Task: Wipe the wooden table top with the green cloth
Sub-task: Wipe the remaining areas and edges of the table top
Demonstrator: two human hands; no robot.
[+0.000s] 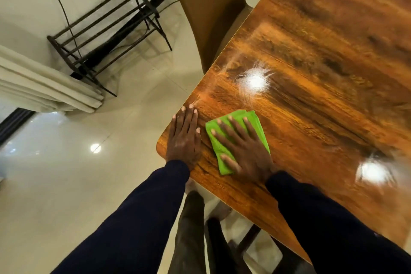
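The glossy wooden table top (311,55) fills the right side of the view, its rounded near-left corner at the middle. A folded green cloth (255,119) lies flat near that corner. My right hand (242,147) presses on the cloth with straight, spread fingers, covering most of it. Just to the left of the cloth, my left hand (184,135) rests flat on the bare wood at the table's edge, fingers straight and together. Both arms wear dark blue sleeves.
A tan chair (211,6) stands against the table's left edge, beyond my hands. A dark metal rack (106,29) stands on the pale tiled floor at the left, with a cream curtain (44,87) beside it. Ceiling lights glare on the table. My legs show below.
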